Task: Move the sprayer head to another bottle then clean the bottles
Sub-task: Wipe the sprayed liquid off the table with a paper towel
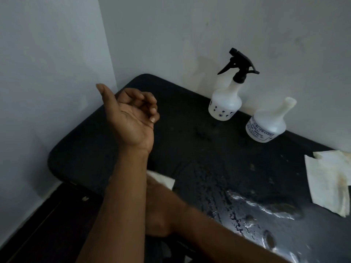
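A white bottle [225,103] with the black sprayer head [239,67] screwed on stands at the back of the black table [91,145], against the wall. To its right stands a second white bottle [266,126] with a printed label and a bare neck. My left hand [131,116] is raised over the table's left part, palm towards me, fingers curled in, holding nothing. My right hand [158,207] reaches across behind the left forearm and presses a white tissue [164,179] against it; the forearm hides most of this hand.
Stained white tissues [330,185] lie stacked at the table's right edge. A shiny puddle [252,207] and droplets cover the near right part of the tabletop. Walls close the table in at the back and left, with dark floor [38,224] below left.
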Demonstrator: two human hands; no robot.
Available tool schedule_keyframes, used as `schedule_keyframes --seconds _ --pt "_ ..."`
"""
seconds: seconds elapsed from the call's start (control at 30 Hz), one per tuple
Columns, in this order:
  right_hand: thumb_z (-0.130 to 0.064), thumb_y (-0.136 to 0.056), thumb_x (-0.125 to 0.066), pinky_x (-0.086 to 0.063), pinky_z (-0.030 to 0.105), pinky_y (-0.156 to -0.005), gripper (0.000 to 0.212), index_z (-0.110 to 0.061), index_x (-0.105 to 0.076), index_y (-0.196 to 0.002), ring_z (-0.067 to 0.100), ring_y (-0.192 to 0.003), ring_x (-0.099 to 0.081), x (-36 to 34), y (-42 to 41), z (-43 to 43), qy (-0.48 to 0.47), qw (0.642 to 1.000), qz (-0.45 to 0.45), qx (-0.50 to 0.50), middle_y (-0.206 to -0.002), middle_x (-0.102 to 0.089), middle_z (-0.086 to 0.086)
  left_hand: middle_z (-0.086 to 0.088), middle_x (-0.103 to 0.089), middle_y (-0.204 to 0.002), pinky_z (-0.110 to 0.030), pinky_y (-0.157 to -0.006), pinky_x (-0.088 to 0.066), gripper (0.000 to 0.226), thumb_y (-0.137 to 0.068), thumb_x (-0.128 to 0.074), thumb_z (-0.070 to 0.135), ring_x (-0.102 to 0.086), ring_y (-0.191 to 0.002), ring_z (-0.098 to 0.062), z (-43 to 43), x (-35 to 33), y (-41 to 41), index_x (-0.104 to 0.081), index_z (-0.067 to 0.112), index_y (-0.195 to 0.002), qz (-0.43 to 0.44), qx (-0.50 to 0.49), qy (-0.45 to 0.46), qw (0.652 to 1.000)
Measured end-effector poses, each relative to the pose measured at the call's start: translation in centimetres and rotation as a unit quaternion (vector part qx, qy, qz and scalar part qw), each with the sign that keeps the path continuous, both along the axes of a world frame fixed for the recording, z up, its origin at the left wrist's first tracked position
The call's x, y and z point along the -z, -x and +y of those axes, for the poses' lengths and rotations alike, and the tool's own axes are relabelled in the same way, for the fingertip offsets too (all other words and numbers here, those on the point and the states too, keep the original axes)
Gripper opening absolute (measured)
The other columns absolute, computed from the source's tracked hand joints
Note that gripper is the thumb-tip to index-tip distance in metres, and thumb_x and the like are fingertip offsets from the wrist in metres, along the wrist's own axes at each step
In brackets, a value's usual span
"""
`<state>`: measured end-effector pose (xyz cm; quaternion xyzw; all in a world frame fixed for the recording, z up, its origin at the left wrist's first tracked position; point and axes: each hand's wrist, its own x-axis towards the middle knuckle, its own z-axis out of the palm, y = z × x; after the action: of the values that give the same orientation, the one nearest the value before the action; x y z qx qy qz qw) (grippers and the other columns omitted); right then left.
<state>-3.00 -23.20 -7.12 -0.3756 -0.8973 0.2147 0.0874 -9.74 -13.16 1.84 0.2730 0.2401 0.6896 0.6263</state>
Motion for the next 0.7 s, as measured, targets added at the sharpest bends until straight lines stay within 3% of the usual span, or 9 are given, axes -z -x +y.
schedule_keyframes --seconds 0.17,0.3,0.4,0.5,0.6,0.7 --pt "-0.063 -0.094 -0.023 0.000 0.040 -0.122 0.075 -0.020 -0.014 -0.154 0.019 -0.150 0.000 0.2 -7.0 -2.5 -0.045 0.988 -0.117 0.088 -0.162 -0.011 0.003 -0.008 -0.061 -0.064 -0.024 -0.046 -0.030 0.072 -0.096 -0.017 0.066 -0.048 -0.053 -0.019 -0.2 -0.4 0.1 -0.054 0.013 -0.065 -0.022 0.002 -0.007 1.000" --pt "-0.073 -0.084 0.004 -0.004 0.039 -0.122 0.084 -0.025 0.000 -0.152 0.016 -0.150 0.006 -0.4 -16.8 -3.1 -0.021 0.944 -0.207 0.255 -0.161 0.004 -0.001 -0.007 -0.060 -0.064 -0.024 -0.047 -0.029 0.071 -0.096 -0.017 0.066 -0.048 -0.054 -0.019 -0.4 -0.3 -0.2 -0.054 0.013 -0.065 -0.011 0.002 -0.001 1.000" --pt "-0.074 -0.081 0.003 0.002 0.032 -0.121 0.081 -0.031 0.006 -0.149 0.014 -0.149 0.008 -0.9 -23.8 -5.2 0.016 0.905 -0.221 0.363 -0.160 0.011 -0.004 -0.007 -0.061 -0.066 -0.024 -0.047 -0.030 0.070 -0.095 -0.018 0.066 -0.049 -0.055 -0.019 -0.6 -0.2 -0.4 -0.055 0.014 -0.067 -0.015 0.007 0.000 1.000" --pt "-0.080 -0.077 0.008 0.006 0.030 -0.119 0.088 -0.031 0.005 -0.150 0.011 -0.148 0.013 -1.2 -25.6 -7.7 0.047 0.888 -0.209 0.407 -0.160 0.013 -0.005 -0.007 -0.062 -0.066 -0.024 -0.047 -0.033 0.069 -0.094 -0.019 0.066 -0.050 -0.055 -0.018 -0.5 -0.2 -0.5 -0.056 0.015 -0.067 -0.018 0.012 -0.003 1.000" --pt "-0.073 -0.089 -0.006 -0.005 0.031 -0.121 0.082 -0.023 -0.012 -0.153 0.014 -0.150 0.000 -1.3 -23.5 -10.3 0.022 0.906 -0.167 0.389 -0.162 -0.002 -0.003 -0.007 -0.063 -0.067 -0.024 -0.048 -0.034 0.068 -0.095 -0.019 0.066 -0.050 -0.056 -0.018 -0.4 0.0 -0.7 -0.056 0.014 -0.068 -0.014 0.012 -0.003 1.000" --pt "-0.046 -0.102 -0.019 -0.011 0.031 -0.117 0.059 -0.018 -0.021 -0.153 0.019 -0.148 -0.011 -0.3 -19.0 -12.6 -0.027 0.957 -0.193 0.214 -0.162 -0.017 0.003 -0.007 -0.063 -0.066 -0.024 -0.048 -0.033 0.067 -0.094 -0.020 0.065 -0.050 -0.056 -0.018 -0.4 0.0 -1.0 -0.056 0.015 -0.067 -0.010 0.014 -0.003 1.000"
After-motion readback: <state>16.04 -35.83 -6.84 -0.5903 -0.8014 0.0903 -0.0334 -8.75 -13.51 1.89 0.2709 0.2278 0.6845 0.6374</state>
